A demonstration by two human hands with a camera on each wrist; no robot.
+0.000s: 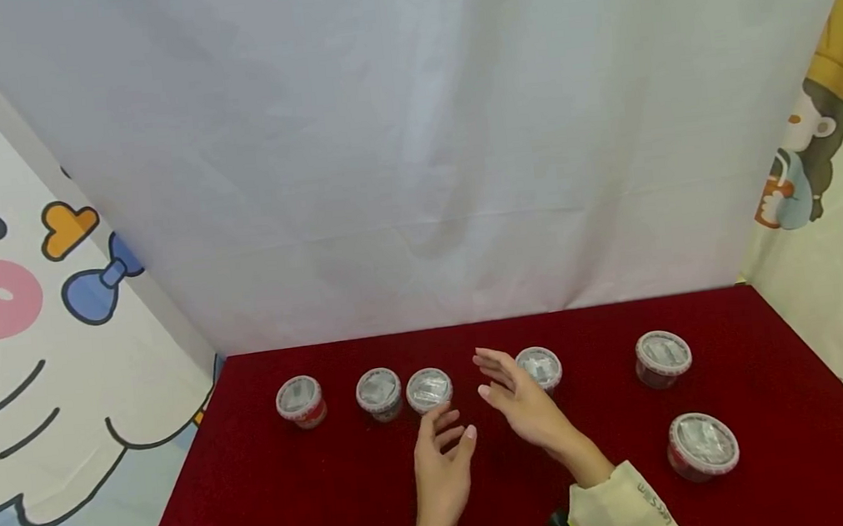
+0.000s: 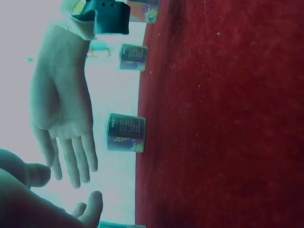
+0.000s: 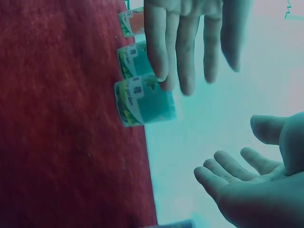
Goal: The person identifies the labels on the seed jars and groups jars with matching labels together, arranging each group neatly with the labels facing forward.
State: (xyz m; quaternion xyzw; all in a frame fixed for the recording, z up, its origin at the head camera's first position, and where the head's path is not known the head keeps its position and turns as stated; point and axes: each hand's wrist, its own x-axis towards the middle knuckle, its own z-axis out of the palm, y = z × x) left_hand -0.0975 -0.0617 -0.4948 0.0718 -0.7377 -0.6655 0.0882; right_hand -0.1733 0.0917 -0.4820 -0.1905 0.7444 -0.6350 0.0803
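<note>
Above the red tabletop, both hands are raised with nothing in them, palms turned toward each other. The left hand [image 1: 443, 470] has its fingers loosely bent, fingertips overlapping the front edge of a small round tub [image 1: 428, 388] in the head view. Apart from it, the right hand [image 1: 528, 408] slants up and to the left with its fingers extended, overlapping the near side of another tub [image 1: 541, 365]. These tubs have pale rims and clear lids. In the right wrist view a tub [image 3: 147, 102] with a printed label appears below the left hand [image 3: 185, 42].
Two more tubs, one nearest the left edge [image 1: 301, 400] and one beside the middle pair [image 1: 379, 392], stand along the back. At the right are a rear tub [image 1: 661, 357] and a nearer tub [image 1: 701, 445]. A pale curtain [image 1: 381, 149] hangs behind the red table [image 1: 277, 509].
</note>
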